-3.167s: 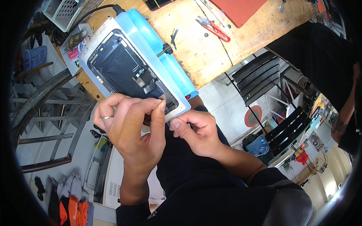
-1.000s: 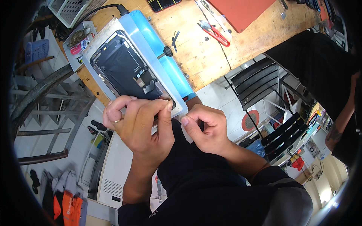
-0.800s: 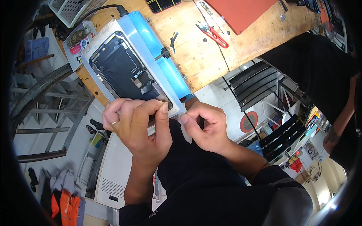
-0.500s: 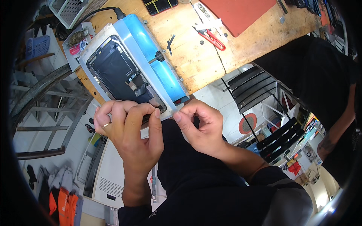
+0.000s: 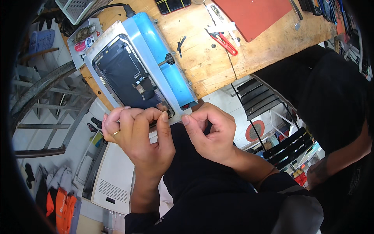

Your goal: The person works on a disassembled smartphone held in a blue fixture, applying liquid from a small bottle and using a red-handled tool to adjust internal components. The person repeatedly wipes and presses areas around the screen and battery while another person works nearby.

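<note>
A dark phone-screen panel (image 5: 119, 72), back side up with its small flex parts showing, lies on the pale flat top of a blue bench machine (image 5: 150, 37). My left hand (image 5: 138, 130), a ring on one finger, is at the panel's near end with thumb and forefinger pinched. My right hand (image 5: 212, 132) is pinched likewise beside the machine's near right corner, a short gap from the left. Whatever the fingertips hold is too thin or too hidden to make out. A black knob (image 5: 170, 59) sticks out of the machine's right side.
On the wooden table (image 5: 194, 74) lie red-handled cutters (image 5: 223, 42), black scraps (image 5: 180, 45), a red mat (image 5: 255, 17) and a black phone (image 5: 172, 5) with yellow bands. A small box (image 5: 78, 43) stands left of the machine. Another person's arm (image 5: 339, 163) is at right, near a black slatted chair (image 5: 255, 97).
The view has shifted slightly, so the table things sit a little further right. My hands keep their pinched pose, a little farther apart. The other person's arm has come further in from the right.
</note>
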A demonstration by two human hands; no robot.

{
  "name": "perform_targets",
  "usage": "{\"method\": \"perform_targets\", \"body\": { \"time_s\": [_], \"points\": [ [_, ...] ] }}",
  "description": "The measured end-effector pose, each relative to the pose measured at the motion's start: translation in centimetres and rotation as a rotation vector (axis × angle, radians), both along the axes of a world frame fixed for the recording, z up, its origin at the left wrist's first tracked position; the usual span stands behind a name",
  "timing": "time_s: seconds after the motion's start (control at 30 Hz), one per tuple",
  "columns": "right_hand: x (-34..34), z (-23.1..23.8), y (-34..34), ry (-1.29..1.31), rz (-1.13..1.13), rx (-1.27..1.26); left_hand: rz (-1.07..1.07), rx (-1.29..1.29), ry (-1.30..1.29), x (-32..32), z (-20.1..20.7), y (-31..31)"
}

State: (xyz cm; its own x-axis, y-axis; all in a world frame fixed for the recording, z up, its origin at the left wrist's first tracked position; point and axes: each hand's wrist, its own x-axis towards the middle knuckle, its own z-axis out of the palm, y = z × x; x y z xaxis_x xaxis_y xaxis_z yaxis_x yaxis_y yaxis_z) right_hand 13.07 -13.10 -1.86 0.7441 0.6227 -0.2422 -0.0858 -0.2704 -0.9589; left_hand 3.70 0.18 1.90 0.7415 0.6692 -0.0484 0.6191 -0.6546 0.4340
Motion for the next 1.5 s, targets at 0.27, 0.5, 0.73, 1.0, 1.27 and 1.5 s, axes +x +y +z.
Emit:
{"method": "perform_targets", "body": {
  "time_s": [0.27, 0.5, 0.73, 1.0, 1.27, 1.5],
  "points": [
    [0.4, -0.3, 0.1, -0.072, 0.003, 0.028, 0.011, 0.032, -0.019, 0.5, -0.1, -0.2],
    [1.0, -0.5, 0.5, -0.122, 0.013, 0.015, 0.019, 0.057, -0.028, 0.8, -0.1, -0.5],
    [0.8, -0.5, 0.4, -0.051, 0.02, 0.103, 0.063, 0.043, -0.001, 0.4, -0.2, -0.7],
    [1.3, -0.3, 1.1, -0.049, 0.048, 0.043, -0.067, 0.006, 0.047, 0.1, 0.5, 0.6],
    [1.2, -0.7, 1.3, -0.043, 0.019, 0.078, -0.034, 0.017, 0.018, 0.8, 0.4, 0.2],
    [1.0, -1.2, 1.5, -0.063, 0.011, 0.106, -0.009, 0.013, 0.061, 0.8, 0.5, 0.1]
  ]
}}
